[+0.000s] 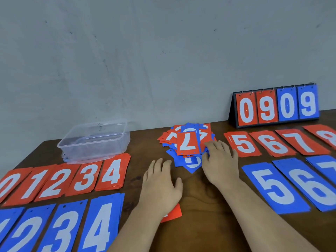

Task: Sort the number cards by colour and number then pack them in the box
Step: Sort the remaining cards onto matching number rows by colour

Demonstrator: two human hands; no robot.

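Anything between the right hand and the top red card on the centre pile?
Nothing visible does. The right hand lies at the right edge of the pile, fingertips beside the top red card, which sits uncovered on top.

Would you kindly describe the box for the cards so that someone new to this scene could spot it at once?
On the brown wooden table, look to the far left corner by the grey wall, just behind the red 4 stack. There sits the box: a clear plastic tub, the only see-through thing among the red and blue cards.
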